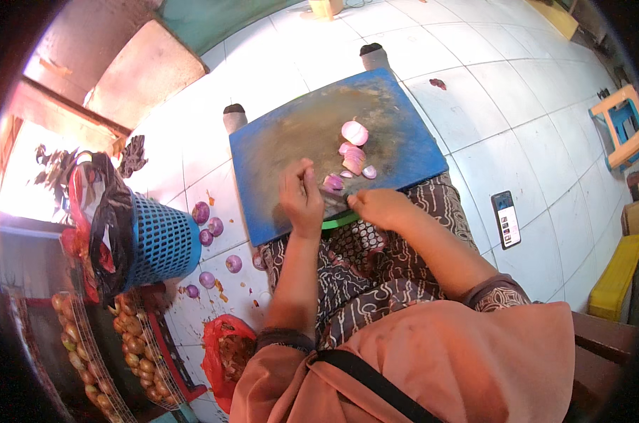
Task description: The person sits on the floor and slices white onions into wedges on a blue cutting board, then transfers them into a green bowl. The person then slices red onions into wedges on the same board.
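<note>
My right hand (380, 209) grips a knife (332, 203) at the near edge of a blue cutting board (256, 158); the blade is partly blurred. Beside the blade, my left hand (301, 198) is raised over the board with its fingers curled. Nothing shows in that hand, but its inner side is hidden. Sliced onion (353, 158) lies on the worn, stained middle of the board, below a larger peeled onion piece (355, 133). Smaller onion pieces (333, 182) sit close to the knife. A green rim (341, 220) shows under the board's near edge.
Several purple onions (233, 263) lie on the white tiles left of the board. A blue basket (163, 240) and a red plastic bag (225, 330) of peels stand farther left. Wire racks (139, 354) hold more onions. A phone (506, 219) lies right, beyond it a stool (621, 127).
</note>
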Available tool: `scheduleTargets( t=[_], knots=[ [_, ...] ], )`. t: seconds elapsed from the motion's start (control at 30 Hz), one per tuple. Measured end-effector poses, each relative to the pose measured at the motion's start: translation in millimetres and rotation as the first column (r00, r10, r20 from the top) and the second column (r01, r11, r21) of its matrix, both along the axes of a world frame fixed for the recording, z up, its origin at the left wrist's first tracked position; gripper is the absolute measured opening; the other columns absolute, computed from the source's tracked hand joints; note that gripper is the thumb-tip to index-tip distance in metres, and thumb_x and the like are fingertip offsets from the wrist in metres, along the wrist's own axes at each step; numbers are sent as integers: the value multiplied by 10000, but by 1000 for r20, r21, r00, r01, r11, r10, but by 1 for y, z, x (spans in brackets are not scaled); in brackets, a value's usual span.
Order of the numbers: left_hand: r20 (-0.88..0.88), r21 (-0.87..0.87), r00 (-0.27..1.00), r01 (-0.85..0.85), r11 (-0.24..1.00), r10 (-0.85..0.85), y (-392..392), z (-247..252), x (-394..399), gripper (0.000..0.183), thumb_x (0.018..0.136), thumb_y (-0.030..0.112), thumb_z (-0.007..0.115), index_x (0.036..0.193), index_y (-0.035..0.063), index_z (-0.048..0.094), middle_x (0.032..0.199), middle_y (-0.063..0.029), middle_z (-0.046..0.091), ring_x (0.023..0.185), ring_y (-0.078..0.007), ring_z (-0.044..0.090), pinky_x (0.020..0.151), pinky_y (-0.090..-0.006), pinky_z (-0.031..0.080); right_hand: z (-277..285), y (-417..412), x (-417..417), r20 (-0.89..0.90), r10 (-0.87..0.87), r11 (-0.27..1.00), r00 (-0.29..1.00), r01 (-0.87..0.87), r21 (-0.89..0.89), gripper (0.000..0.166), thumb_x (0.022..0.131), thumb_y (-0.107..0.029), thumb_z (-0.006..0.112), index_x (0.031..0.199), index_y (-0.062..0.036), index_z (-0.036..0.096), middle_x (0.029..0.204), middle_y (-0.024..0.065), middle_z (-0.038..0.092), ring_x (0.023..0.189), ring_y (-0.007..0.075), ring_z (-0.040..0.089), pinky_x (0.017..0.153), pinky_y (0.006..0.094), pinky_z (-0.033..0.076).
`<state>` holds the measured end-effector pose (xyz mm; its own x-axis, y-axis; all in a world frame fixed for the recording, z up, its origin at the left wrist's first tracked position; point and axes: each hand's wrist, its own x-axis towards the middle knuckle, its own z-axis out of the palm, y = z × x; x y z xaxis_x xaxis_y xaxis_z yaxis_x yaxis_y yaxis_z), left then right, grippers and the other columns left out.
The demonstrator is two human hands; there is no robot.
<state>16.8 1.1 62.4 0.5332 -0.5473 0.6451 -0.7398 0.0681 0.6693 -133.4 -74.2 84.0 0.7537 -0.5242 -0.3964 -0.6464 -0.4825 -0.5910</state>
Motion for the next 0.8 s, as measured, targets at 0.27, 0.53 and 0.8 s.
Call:
scheduleTargets(
  t=[0.27,0.53,0.8],
  knots=[
    [540,600,717,40,799,-441,-102,20,-10,379,773,234,637,1138,151,576,1155,-97,555,1037,-307,539,895,-410,423,4,-23,-11,3,78,996,997,-78,-37,452,925,-359,337,981,-30,643,1008,205,634,927,358,614,817,472,463],
    [185,708,955,33,706,-231,-108,-12,57,360,753,220,645,1095,120,595,1083,-139,566,996,-304,558,871,-394,439,3,-17,-26,59,-8,1000,998,7,13,339,853,-238,416,996,-47,657,1008,155,650,933,333,624,786,468,483],
    [-407,500,911,276,821,-58,-1,-58,171,351,758,182,614,1084,52,588,998,-131,583,890,-233,586,763,-325,479,3,-21,-24,47,52,999,998,-52,13,396,911,-313,359,947,-39,643,943,166,655,879,347,625,778,464,477]
  ],
)
